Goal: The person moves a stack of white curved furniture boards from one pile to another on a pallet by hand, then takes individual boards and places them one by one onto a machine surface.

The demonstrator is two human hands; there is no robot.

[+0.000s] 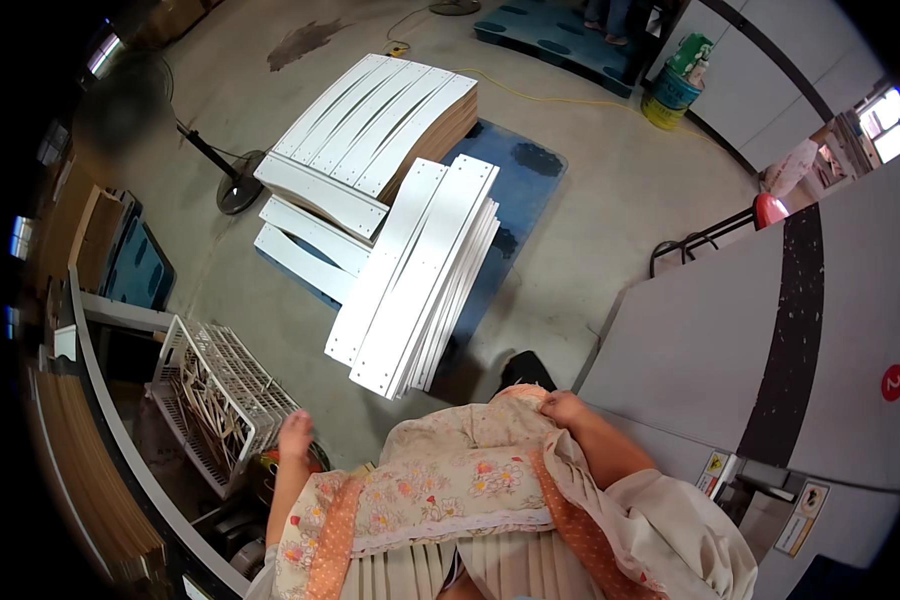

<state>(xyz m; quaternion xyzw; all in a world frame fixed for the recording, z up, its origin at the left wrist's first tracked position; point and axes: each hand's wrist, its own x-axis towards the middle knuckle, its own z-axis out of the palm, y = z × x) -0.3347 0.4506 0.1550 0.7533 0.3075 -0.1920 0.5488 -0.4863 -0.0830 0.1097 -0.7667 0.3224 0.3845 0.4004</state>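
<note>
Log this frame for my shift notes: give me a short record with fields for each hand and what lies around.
left hand: hangs free, holds nothing, above the wire crate
right hand: on the apron hem, grip unclear
floor: white panels stacked on a blue pallet
right side: grey machine top

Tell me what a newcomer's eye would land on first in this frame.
The stacks of long white panels on a blue pallet fill the centre of the floor. Lower left stands a white wire crate of thin strips, near the left hand. The right hand grips the floral apron beside a grey machine top.
</note>
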